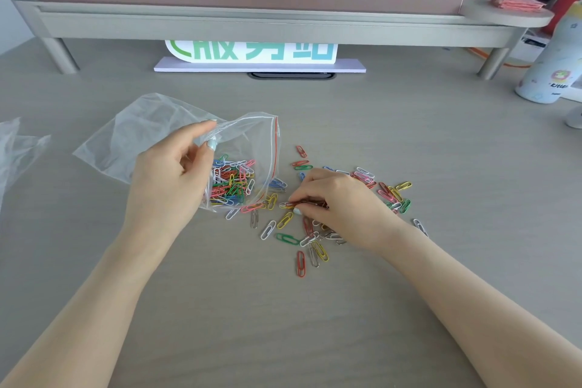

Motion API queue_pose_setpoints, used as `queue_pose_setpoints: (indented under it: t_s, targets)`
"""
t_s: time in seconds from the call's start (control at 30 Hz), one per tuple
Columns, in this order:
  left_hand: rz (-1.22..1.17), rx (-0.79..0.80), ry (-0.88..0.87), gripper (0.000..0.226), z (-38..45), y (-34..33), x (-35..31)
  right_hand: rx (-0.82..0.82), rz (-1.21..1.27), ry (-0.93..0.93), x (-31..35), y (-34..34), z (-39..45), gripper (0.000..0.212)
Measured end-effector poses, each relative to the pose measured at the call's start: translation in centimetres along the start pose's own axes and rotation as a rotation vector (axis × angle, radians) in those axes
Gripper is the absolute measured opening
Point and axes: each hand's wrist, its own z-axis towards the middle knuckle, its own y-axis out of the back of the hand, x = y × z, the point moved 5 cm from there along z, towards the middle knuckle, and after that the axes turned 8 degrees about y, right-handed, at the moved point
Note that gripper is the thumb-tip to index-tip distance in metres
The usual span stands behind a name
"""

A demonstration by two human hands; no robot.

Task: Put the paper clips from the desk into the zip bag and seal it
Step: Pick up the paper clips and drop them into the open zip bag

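Right hand [333, 201] pinches paper clips [302, 204] off the desk — left hand [170, 179] grips the zip bag [157, 126] just beside.

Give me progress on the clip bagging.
Roughly half done: a pile of clips already sits in the bag, which the left hand holds open. The right hand is pinching a few more off the desk. Left: loose clips around that hand, then sealing the red zip strip.
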Motion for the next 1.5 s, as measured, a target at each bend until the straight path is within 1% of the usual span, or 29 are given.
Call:
queue_pose_setpoints:
  t_s: [0.2, 0.37, 0.63, 0.7, 0.83, 0.93, 1.07, 1.2, 1.27, 1.4, 1.5]
  targets:
    - [0.005, 0.002, 0.005, 0.036, 0.0, -0.1, 0.2, -0.02, -0.046, 0.007, 0.0, 0.4, 0.0, 0.016]
    - [-0.001, 0.007, 0.01, 0.036, 0.1, -0.1, 0.2, -0.068, 0.012, -0.015, -0.2, 0.8, -0.2, 0.017]
    - [-0.009, 0.004, 0.011, 0.036, 0.0, -0.1, 0.0, -0.084, 0.121, -0.075, -0.8, 1.1, -0.3, 0.016]
    - [-0.012, 0.004, 0.015, 0.035, 0.0, -0.1, 0.1, -0.125, 0.179, -0.121, -1.1, 1.4, -0.3, 0.015]
    - [-0.012, 0.005, 0.001, 0.034, -0.1, -0.1, -0.1, -0.263, 0.368, -0.228, -2.0, 2.0, -0.4, 0.014]
    - [-0.014, 0.012, -0.008, 0.034, -0.2, -0.1, -0.3, -0.339, 0.496, -0.266, -1.9, 2.4, 0.0, 0.014]
    - [-0.023, 0.017, -0.007, 0.034, -0.2, -0.2, -0.4, -0.39, 0.654, -0.279, -1.3, 2.3, 1.4, 0.016]
    - [-0.013, 0.014, -0.022, 0.033, -0.1, 0.0, -0.4, -0.374, 0.761, -0.233, 0.1, 1.4, 4.5, 0.019]
    - [-0.015, 0.011, -0.023, 0.033, -0.1, 0.0, -0.4, -0.339, 0.751, -0.202, 1.2, 0.6, 6.3, 0.021]
    - [-0.069, 0.017, -0.01, 0.037, 0.0, 0.2, -0.3, -0.263, 0.549, -0.149, 3.1, -0.7, 9.2, 0.016]
    - [-0.108, 0.055, 0.015, 0.055, 0.2, 0.1, -0.1, -0.238, 0.455, -0.125, 3.8, -1.3, 10.5, 0.016]
